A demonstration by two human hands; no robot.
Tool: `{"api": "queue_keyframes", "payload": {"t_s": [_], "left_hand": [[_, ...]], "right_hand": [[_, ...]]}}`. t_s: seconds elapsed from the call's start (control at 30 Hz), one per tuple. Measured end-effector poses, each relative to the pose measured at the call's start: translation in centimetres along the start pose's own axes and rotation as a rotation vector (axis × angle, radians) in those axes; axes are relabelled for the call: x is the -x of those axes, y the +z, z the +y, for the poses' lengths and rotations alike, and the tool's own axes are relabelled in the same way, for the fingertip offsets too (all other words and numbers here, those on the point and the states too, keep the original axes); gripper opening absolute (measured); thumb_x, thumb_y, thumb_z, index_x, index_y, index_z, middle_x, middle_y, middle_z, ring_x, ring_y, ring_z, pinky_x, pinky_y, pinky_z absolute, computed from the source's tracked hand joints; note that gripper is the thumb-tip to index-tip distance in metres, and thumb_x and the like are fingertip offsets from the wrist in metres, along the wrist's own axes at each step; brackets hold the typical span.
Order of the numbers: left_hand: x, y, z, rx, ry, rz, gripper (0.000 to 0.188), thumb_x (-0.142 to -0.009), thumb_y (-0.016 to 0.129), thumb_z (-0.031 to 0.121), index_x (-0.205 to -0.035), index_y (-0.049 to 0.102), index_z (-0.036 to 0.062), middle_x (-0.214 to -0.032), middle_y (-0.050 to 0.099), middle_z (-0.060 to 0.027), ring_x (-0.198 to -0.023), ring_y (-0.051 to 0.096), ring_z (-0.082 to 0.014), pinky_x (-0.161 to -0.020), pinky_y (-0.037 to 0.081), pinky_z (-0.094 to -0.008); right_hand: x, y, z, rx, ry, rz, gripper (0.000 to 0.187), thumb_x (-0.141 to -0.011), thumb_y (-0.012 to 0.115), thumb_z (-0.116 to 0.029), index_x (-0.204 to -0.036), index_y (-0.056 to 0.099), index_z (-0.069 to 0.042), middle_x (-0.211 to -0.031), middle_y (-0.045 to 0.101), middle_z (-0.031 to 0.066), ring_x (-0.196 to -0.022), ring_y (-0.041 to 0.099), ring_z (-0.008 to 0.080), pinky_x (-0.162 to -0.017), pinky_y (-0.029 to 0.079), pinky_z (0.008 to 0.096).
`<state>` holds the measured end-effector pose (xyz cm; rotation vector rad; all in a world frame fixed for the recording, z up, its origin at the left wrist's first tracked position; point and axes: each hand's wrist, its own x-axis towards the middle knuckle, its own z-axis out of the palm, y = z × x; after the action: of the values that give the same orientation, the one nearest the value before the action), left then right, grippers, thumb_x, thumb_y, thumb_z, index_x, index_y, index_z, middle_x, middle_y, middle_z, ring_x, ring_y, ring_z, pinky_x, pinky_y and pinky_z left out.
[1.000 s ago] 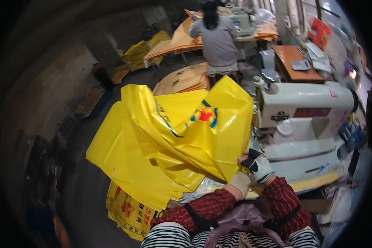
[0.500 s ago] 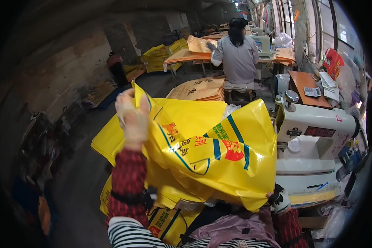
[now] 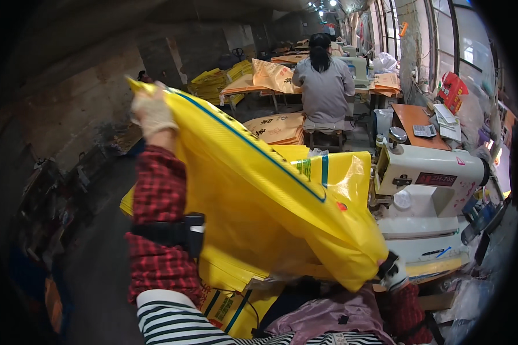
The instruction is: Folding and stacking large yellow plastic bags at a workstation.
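A large yellow woven sack (image 3: 247, 178) with blue stripes stretches across the middle, lifted between my two hands. Its far left end is in my left hand (image 3: 153, 109), gloved and closed, raised high with the arm out. At the lower right corner of the sack my right hand (image 3: 392, 271), in a white and black glove, grips the edge; its fingertips are partly hidden. Beneath the raised sack lies a stack of more yellow sacks (image 3: 227, 273), mostly covered. To the right of the sack stands a white sewing machine (image 3: 437, 172).
Behind the sewing machine, an orange-brown board (image 3: 406, 123) carries a calculator (image 3: 425, 131) and papers. A pen (image 3: 433, 252) lies on the machine's bed. Ahead, a person (image 3: 325, 86) in grey sits with their back to me, near stacked tan sacks (image 3: 276, 127).
My left hand has swung up and to the left, pulling the sack's end with it. The sack now slopes long and taut, its printed face turned mostly away. My right hand stays near its corner.
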<state>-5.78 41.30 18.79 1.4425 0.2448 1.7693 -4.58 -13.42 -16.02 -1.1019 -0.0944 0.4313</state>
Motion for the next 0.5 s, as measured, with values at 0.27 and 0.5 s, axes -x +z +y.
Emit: {"api": "queue_keyframes", "payload": {"t_s": [0.27, 0.5], "left_hand": [[-0.4, -18.6, 8.9, 0.200, 0.096, 0.049, 0.032, -0.092, 0.052, 0.024, -0.113, 0.057, 0.0008, -0.096, 0.064, -0.0099, -0.080, 0.062, -0.0194, -0.069, 0.051, -0.0317], [16.0, -28.0, -1.5, 0.385, -0.665, 0.154, 0.040, -0.094, 0.049, 0.035, -0.110, 0.059, -0.0008, -0.100, 0.065, -0.0138, -0.081, 0.063, -0.0246, -0.076, 0.052, -0.0364]], "right_hand": [[-3.3, 3.5, -1.7, 0.261, -0.210, -0.253, 0.040, -0.077, 0.068, -0.014, -0.113, 0.060, 0.001, -0.102, 0.065, 0.0074, -0.091, 0.061, 0.0150, -0.081, 0.048, 0.0269], [0.5, 13.7, -3.4, 0.595, 0.024, -0.901, 0.038, -0.076, 0.075, -0.015, -0.111, 0.063, -0.004, -0.105, 0.067, 0.0058, -0.097, 0.060, 0.0137, -0.086, 0.047, 0.0286]]}}
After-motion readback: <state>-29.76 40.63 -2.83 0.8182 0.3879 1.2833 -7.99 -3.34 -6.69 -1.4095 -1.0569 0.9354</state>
